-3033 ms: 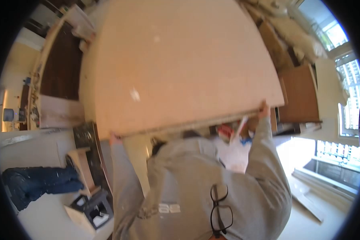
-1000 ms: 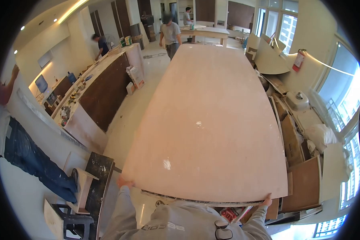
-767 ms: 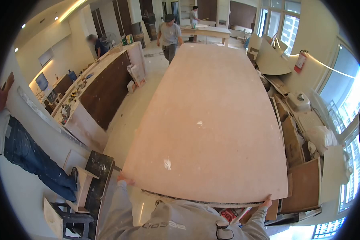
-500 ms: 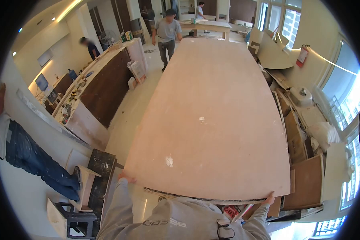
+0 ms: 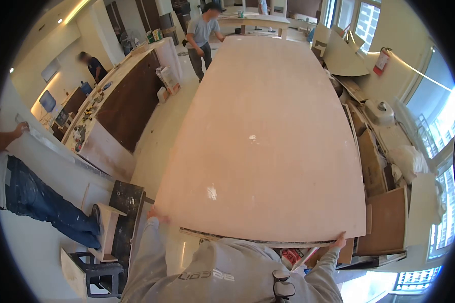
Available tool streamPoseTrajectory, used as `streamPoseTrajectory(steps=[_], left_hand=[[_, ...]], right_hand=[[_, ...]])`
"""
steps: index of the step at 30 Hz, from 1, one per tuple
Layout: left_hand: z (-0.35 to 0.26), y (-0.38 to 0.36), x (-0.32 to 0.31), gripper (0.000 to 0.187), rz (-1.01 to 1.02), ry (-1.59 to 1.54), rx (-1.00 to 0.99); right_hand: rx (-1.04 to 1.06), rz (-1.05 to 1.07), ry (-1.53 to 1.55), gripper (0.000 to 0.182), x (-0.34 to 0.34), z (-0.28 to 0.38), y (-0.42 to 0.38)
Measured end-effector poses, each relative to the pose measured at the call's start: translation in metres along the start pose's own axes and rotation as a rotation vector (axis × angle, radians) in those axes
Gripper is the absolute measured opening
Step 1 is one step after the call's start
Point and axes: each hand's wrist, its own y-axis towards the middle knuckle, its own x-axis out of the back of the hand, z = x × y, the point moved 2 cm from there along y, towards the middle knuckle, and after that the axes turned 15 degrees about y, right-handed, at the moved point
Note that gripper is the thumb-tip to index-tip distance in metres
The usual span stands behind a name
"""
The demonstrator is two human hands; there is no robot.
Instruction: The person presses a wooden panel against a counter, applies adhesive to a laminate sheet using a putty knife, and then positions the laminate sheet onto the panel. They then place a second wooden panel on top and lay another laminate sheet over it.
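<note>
A large pinkish plywood sheet (image 5: 268,166) with a few pale smudges stretches away in front of me. My left hand (image 5: 158,214) grips its near left corner, fingers partly hidden by the edge. At the near right corner my right hand (image 5: 340,240) is closed on the edge, with the thumb on top. A strip of another dark-edged board (image 5: 222,240) shows beneath the near edge. At the far left corner, a co-worker in a grey shirt (image 5: 203,31) leans in with one hand at the sheet.
A long counter (image 5: 129,108) with tools runs along the left. A person in jeans (image 5: 45,202) stands on a small wooden stool (image 5: 106,227) at the near left. Boards, a sink (image 5: 379,112) and a white bag (image 5: 409,161) crowd the right side by the windows.
The co-worker at the far end has bent toward the sheet and brought a hand to its corner. The near edge sits slightly higher in view. My hands keep hold of the same corners.
</note>
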Motion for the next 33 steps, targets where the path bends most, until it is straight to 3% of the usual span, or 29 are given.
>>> streamPoseTrajectory(steps=[13,19,24,27,31,33], left_hand=[[-0.004,-0.014,0.011,0.130,-0.027,-0.096,0.081],[0.009,0.012,-0.003,0.134,-0.011,-0.135,-0.071],[0.003,0.002,0.013,0.134,0.014,-0.038,-0.031],[0.003,0.000,0.014,0.133,0.023,-0.025,-0.055],[-0.002,-0.004,0.019,0.128,0.002,0.044,-0.049],[-0.003,0.002,0.019,0.123,0.018,0.130,-0.149]], right_hand=[[0.024,-0.035,-0.084,0.067,-0.013,0.006,-0.009],[-0.001,-0.014,-0.208,0.066,-0.017,0.021,-0.018],[-0.040,0.057,-0.319,0.065,0.015,0.003,0.019],[0.048,0.036,-0.255,0.060,-0.003,0.015,-0.016],[-0.027,0.042,-0.216,0.064,-0.013,0.019,-0.029],[-0.022,0.085,-0.144,0.066,-0.017,0.018,-0.029]])
